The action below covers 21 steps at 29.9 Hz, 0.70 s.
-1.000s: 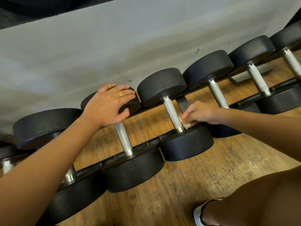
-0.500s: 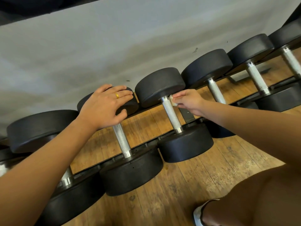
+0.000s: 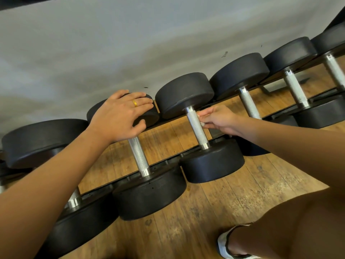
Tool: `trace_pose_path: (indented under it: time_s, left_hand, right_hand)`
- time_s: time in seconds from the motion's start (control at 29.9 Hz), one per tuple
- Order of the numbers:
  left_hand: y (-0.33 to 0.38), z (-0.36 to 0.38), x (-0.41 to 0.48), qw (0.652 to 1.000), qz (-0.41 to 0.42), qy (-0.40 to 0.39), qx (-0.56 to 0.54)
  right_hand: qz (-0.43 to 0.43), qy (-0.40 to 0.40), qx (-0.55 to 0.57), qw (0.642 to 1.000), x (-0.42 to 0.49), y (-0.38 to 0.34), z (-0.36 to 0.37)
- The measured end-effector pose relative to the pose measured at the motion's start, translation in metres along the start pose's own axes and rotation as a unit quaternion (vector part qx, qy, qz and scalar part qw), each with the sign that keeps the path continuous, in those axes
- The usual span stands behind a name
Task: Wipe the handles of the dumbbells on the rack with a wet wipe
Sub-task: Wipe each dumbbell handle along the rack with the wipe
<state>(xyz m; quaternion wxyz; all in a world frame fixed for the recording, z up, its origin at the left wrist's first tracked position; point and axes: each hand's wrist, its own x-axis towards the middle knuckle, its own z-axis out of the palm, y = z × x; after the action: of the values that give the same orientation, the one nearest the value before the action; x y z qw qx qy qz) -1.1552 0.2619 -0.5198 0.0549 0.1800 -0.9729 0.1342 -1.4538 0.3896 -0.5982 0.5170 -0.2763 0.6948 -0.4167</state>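
Right hand (image 3: 218, 119) fingers pinched on a small white wet wipe (image 3: 200, 119), pressed against the knurled silver handle (image 3: 197, 126) of a black round-headed dumbbell on the black metal rack (image 3: 168, 162), near its far rail. Left hand (image 3: 119, 115) lies flat, fingers spread, grasping nothing, on the neighbouring dumbbell's far head (image 3: 151, 116).

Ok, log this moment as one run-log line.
step: wiping handle | right hand: wipe against upper handle | left hand: flat on neighbouring dumbbell head

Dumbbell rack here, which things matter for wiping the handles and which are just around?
Job:
right hand
wet wipe, barely visible
handle being wiped
next handle
left hand, resting on a weight

Around:
wood floor
shoe
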Motion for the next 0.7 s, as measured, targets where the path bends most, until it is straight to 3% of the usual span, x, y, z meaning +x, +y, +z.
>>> trace_pose_path:
  time_s: [0.07,0.17,0.23,0.37,0.5,0.7]
  left_hand:
    - [0.000,0.000,0.001,1.000,0.001,0.002,0.000]
    - [-0.001,0.000,0.000,1.000,0.002,0.004,-0.003]
    - [0.000,0.000,0.001,1.000,0.001,0.002,-0.001]
    - [0.000,0.000,0.001,1.000,-0.001,0.001,0.000]
    - [0.001,-0.001,0.000,1.000,-0.001,0.004,0.003]
    - [-0.001,0.000,0.000,1.000,0.002,0.005,-0.009]
  right_hand:
    - [0.001,-0.016,-0.051,0.999,-0.011,0.003,-0.010]
    - [0.000,-0.055,-0.241,0.969,-0.029,0.013,-0.024]
    - [0.005,-0.065,-0.284,0.957,-0.034,0.016,-0.025]
    - [-0.012,-0.017,-0.201,0.979,-0.025,0.006,-0.018]
    - [-0.100,0.053,-0.072,0.991,-0.009,-0.018,-0.009]
    - [-0.172,0.123,-0.110,0.971,-0.005,-0.012,0.013]
